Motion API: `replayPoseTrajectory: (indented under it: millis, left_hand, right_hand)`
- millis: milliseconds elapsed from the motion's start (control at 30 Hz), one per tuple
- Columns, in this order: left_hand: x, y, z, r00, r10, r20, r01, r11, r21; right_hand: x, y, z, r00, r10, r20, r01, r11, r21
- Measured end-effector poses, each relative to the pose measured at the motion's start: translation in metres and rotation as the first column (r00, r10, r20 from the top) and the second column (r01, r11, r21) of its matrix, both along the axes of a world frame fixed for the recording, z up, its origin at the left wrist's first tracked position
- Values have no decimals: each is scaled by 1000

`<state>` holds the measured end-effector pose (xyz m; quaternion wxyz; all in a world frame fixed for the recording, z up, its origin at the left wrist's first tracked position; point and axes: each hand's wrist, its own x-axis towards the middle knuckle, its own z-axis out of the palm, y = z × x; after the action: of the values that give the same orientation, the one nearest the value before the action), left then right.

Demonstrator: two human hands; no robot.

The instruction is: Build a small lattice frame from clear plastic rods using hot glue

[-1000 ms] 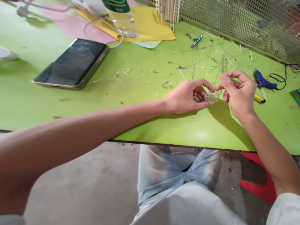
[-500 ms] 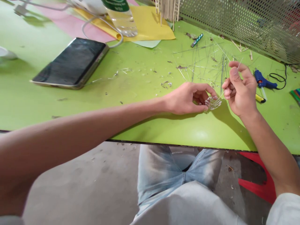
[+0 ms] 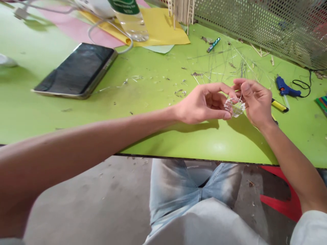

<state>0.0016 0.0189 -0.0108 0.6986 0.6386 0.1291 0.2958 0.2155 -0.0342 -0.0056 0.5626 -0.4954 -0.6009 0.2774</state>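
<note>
one woven lattice (image 3: pixel 234 107) between both grips (image 3: pixel 204 103) (image 3: pixel 257 102)

The small lattice (image 3: pixel 234 107) between the fingers (image 3: pixel 217 89) is clear, with a crossing pattern. Under the fingers, the desk (image 3: pixel 178 143) is bright green. To the right of them lies a blue glue gun (image 3: pixel 282 84); to the left, a phone (image 3: pixel 74 69) has a black screen. Behind them, the paper (image 3: pixel 163 29) is yellow, and the metal sheet (image 3: pixel 255 23) shows many small round holes.
</note>
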Motion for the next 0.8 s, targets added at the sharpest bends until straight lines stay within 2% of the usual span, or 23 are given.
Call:
replayPoseTrajectory:
  millis: [167, 300, 567, 800]
  left_hand:
    - [1, 0, 3, 994, 112, 20, -112, 994, 2]
    - [2, 2, 2, 978, 210, 16, -211, 977, 16]
    - [6, 0, 0, 953, 303, 13, -303, 952, 39]
    - [7, 1, -1, 937, 349, 5, -348, 936, 45]
  right_hand:
    - [5, 1, -6, 974, -119, 195, 104, 991, 83]
    - [5, 0, -4, 966, -91, 242, 82, 995, 48]
    - [-13, -10, 3, 972, -49, 229, 50, 999, 1]
    - [-13, -8, -1, 980, -31, 196, 37, 999, -29]
